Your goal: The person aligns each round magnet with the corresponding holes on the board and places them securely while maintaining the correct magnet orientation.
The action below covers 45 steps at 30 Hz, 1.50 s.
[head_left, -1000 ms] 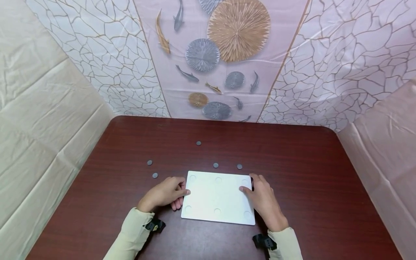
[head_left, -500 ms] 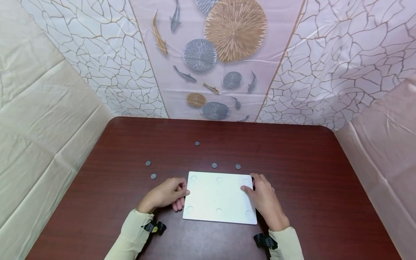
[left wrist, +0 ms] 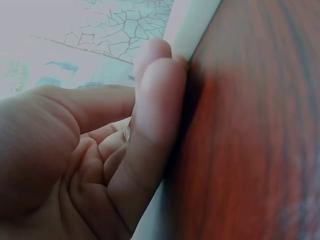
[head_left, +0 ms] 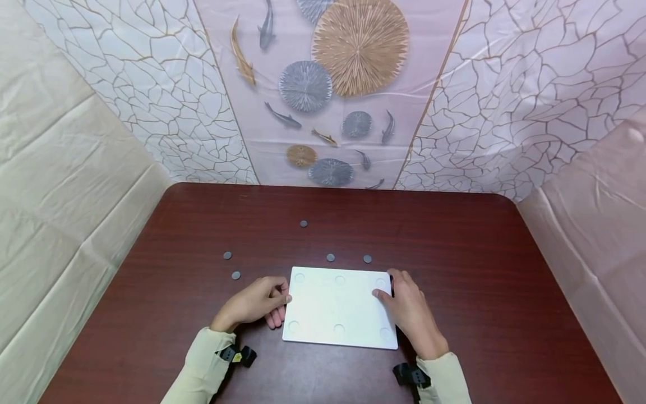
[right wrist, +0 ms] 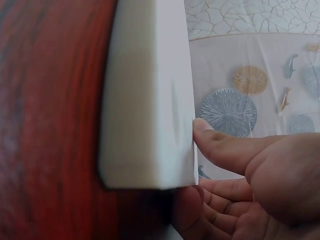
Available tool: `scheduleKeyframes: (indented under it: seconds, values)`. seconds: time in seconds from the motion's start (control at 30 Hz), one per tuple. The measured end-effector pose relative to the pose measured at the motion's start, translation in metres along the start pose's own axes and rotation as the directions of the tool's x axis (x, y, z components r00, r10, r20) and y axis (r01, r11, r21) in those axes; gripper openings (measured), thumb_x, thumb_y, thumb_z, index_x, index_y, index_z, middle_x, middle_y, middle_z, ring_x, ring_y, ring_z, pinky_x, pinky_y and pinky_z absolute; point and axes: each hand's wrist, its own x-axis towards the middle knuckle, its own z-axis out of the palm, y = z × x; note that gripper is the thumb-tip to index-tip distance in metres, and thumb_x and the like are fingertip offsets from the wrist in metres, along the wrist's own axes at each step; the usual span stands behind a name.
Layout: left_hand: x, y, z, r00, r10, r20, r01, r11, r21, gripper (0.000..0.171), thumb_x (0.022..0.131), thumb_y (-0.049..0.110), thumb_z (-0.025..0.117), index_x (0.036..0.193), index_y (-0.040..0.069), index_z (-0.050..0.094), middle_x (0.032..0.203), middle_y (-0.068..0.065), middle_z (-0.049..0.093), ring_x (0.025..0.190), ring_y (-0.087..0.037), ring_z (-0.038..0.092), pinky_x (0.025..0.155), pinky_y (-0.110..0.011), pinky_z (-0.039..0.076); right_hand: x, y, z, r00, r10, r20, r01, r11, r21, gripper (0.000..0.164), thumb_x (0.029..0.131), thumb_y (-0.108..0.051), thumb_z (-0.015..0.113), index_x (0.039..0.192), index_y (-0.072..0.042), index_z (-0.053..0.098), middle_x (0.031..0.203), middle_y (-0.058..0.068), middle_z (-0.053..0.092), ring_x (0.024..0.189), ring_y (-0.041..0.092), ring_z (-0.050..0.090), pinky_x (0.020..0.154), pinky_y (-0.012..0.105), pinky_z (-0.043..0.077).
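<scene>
My left hand [head_left: 254, 303] pinches a flat white oblong board [head_left: 335, 306] | right hand [head_left: 411, 314] grips the other side | maybe so it's steady

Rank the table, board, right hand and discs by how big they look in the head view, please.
1. Table
2. Board
3. Right hand
4. Discs: the five look about alike, so I won't rank them against each other.
</scene>
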Motion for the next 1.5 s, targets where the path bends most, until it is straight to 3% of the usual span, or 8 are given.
scheduleKeyframes:
  seconds: [0.23,0.43,0.77,0.97,1.1,1.27,1.5]
  values:
    - [-0.001,0.000,-0.001,0.999,-0.024,-0.024,0.023,0.999,-0.025,0.016,0.106,0.010,0.063,0.096,-0.001,0.057,0.071,-0.010,0.071,0.056,-0.019,0.069,0.055,-0.038,0.061,-0.001,0.000,-0.001,1.000,-0.009,0.001,0.009,1.000,0.000,0.063,0.097,-0.018,0.079,0.145,0.012,0.051,0.130,0.028,0.060,0.108,0.041,0.067,0.089,0.054,0.056]
    - [-0.001,0.002,-0.001,0.997,-0.030,-0.069,0.031,0.999,0.015,0.016,0.104,0.012,0.067,0.095,0.001,0.059,0.070,-0.008,0.071,0.056,-0.018,0.069,0.055,-0.038,0.061,-0.001,0.003,0.000,1.000,-0.012,0.002,0.012,1.000,0.001,0.064,0.097,-0.020,0.079,0.145,0.010,0.051,0.126,0.025,0.061,0.101,0.039,0.067,0.084,0.053,0.056]
    - [-0.002,0.009,0.001,0.985,-0.001,-0.174,0.027,0.989,0.145,0.015,0.099,0.008,0.072,0.104,0.003,0.059,0.067,-0.004,0.067,0.054,-0.016,0.065,0.052,-0.034,0.058,0.002,0.005,-0.001,0.998,0.009,0.058,-0.007,0.999,-0.046,0.066,0.100,-0.026,0.075,0.150,0.004,0.045,0.138,0.025,0.057,0.082,0.033,0.061,0.079,0.052,0.054]
    - [-0.001,0.014,0.002,0.973,0.010,-0.231,0.051,0.965,0.258,0.029,0.098,0.010,0.075,0.121,0.004,0.059,0.068,-0.001,0.065,0.052,-0.018,0.060,0.053,-0.032,0.053,0.005,0.006,-0.003,0.997,0.024,0.072,-0.022,0.999,-0.026,0.066,0.100,-0.029,0.075,0.151,0.001,0.045,0.124,0.019,0.060,0.073,0.028,0.054,0.069,0.043,0.049]
    - [0.002,0.018,0.001,0.963,0.014,-0.268,0.070,0.951,0.301,0.039,0.096,0.013,0.079,0.128,0.004,0.059,0.080,0.001,0.065,0.057,-0.016,0.059,0.056,-0.031,0.052,0.007,0.009,-0.003,0.996,0.033,0.082,-0.033,0.999,-0.008,0.065,0.100,-0.031,0.075,0.151,-0.001,0.046,0.111,0.013,0.058,0.069,0.024,0.049,0.063,0.036,0.043]
    - [0.006,0.022,0.000,0.949,0.038,-0.314,0.090,0.919,0.384,0.053,0.092,0.018,0.085,0.137,0.006,0.060,0.104,-0.003,0.064,0.078,-0.011,0.060,0.072,-0.032,0.053,0.007,0.012,-0.005,0.996,0.022,0.091,-0.023,1.000,0.017,0.063,0.101,-0.033,0.075,0.149,-0.003,0.047,0.104,0.009,0.054,0.067,0.022,0.045,0.061,0.034,0.038]
    - [0.009,0.032,0.002,0.953,0.032,-0.302,0.120,0.873,0.473,0.074,0.087,0.026,0.090,0.150,0.008,0.055,0.135,-0.010,0.058,0.112,-0.022,0.063,0.092,-0.041,0.055,0.005,0.015,-0.004,0.996,0.024,0.089,-0.027,0.999,0.038,0.061,0.100,-0.032,0.075,0.147,-0.004,0.049,0.102,0.007,0.053,0.066,0.022,0.043,0.060,0.034,0.036]
